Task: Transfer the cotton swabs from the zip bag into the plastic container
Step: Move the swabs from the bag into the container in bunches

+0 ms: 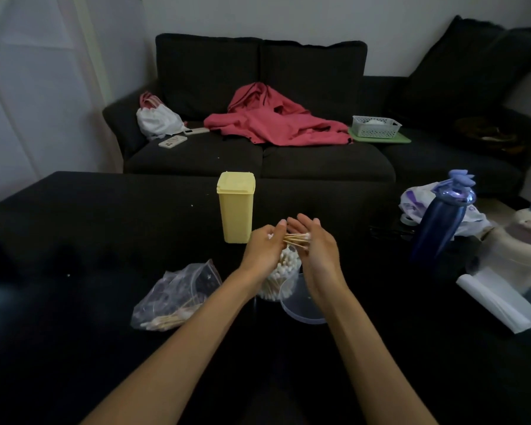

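I see a small bundle of cotton swabs [295,238] lying crosswise between my two hands, wooden sticks showing in the gap, white tips against my right palm. My left hand [264,246] has its fingers curled round one end of the bundle; my right hand [314,243] cups the other end, fingers bent up around the tips. Both hands hover just above the clear plastic container [278,279], which already stands packed with upright swabs, white heads up. Its clear round lid [301,305] lies just beside it under my right wrist.

To the left of my left forearm lies the zip bag [178,297], crumpled and slack, with more swabs gathered in its lower corner. Behind my hands stands a tall yellow box [236,207] with a closed lid.

All of this sits on a black table [74,240] dotted with a few pale specks. At its right edge stand a dark blue bottle [439,222], a plastic shopping bag [417,200] and a roll of white paper [500,302].

Beyond is a dark sofa [258,87] against a pale wall, carrying a red garment [276,118], a white pouch [157,119], a phone [173,141] and a white basket [376,126] on a green tray.
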The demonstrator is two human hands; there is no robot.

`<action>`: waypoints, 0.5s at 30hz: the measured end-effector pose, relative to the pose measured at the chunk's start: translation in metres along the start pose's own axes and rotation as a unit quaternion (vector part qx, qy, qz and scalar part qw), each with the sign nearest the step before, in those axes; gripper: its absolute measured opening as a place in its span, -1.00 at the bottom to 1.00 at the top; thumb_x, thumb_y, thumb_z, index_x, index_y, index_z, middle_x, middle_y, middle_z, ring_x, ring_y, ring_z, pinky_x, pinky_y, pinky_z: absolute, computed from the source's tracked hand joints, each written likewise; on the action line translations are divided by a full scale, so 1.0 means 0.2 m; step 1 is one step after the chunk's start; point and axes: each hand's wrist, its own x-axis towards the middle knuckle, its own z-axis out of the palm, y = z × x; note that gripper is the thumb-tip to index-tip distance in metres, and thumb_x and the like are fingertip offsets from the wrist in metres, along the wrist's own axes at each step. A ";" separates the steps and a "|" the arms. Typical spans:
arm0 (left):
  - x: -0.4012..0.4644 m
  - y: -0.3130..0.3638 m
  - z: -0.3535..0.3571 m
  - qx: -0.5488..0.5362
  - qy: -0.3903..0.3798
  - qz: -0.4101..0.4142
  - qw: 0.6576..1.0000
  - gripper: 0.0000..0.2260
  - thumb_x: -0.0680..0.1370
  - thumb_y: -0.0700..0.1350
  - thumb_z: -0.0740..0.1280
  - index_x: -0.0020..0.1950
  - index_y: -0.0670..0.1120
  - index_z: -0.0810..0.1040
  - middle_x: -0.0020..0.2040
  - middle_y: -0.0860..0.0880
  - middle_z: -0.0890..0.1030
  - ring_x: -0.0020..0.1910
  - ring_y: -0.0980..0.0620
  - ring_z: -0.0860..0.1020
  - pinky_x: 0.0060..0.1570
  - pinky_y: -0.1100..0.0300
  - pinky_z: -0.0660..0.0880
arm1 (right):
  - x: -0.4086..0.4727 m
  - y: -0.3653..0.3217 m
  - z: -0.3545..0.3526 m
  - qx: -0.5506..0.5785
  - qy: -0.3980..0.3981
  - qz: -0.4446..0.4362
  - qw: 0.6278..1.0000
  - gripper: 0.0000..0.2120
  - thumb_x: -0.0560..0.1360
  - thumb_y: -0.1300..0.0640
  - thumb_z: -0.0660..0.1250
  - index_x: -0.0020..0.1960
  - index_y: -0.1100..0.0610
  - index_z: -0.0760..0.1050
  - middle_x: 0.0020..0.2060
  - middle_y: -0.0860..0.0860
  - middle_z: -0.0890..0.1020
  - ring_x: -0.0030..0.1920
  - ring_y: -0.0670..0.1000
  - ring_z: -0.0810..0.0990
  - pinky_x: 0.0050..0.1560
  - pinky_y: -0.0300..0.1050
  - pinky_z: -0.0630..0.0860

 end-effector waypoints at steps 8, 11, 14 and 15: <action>0.01 0.01 -0.03 0.017 0.001 0.027 0.999 -0.70 0.66 0.06 0.07 0.04 -0.10 0.48 -0.03 -0.09 0.59 -0.04 0.03 0.56 0.00 0.14 0.48 | 0.02 0.01 -0.04 -0.291 -0.012 -0.092 0.952 -0.54 0.60 -0.15 0.06 0.43 0.02 0.24 0.30 0.00 0.43 0.25 -0.03 0.45 0.10 -0.19 0.37; 0.00 0.02 -0.07 0.025 -0.010 0.050 0.998 -0.69 0.66 0.06 0.04 0.10 -0.11 0.47 -0.12 0.02 0.53 -0.16 0.20 0.49 -0.23 0.27 0.36 | 0.02 -0.02 -0.09 -0.290 -0.043 -0.083 0.952 -0.58 0.52 -0.17 0.23 0.26 0.06 0.44 0.06 0.00 0.58 -0.03 -0.09 0.58 -0.06 -0.21 0.50; 0.00 0.01 -0.10 0.027 -0.017 0.072 0.997 -0.67 0.66 0.07 0.03 0.07 -0.11 0.47 -0.16 0.02 0.52 -0.20 0.21 0.48 -0.26 0.29 0.35 | 0.00 -0.07 -0.11 -0.183 -0.092 -0.039 0.978 -0.76 0.48 0.00 0.36 0.07 0.11 0.60 -0.13 0.02 0.66 -0.21 -0.11 0.61 -0.21 -0.28 0.52; -0.01 0.01 -0.11 0.030 -0.022 0.082 0.996 -0.68 0.66 0.07 0.03 0.04 -0.11 0.46 -0.18 0.02 0.51 -0.21 0.21 0.47 -0.26 0.29 0.34 | 0.00 -0.08 -0.11 -0.145 -0.097 -0.017 0.984 -0.78 0.45 0.06 0.40 0.04 0.14 0.62 -0.11 0.06 0.68 -0.20 -0.09 0.65 -0.21 -0.29 0.55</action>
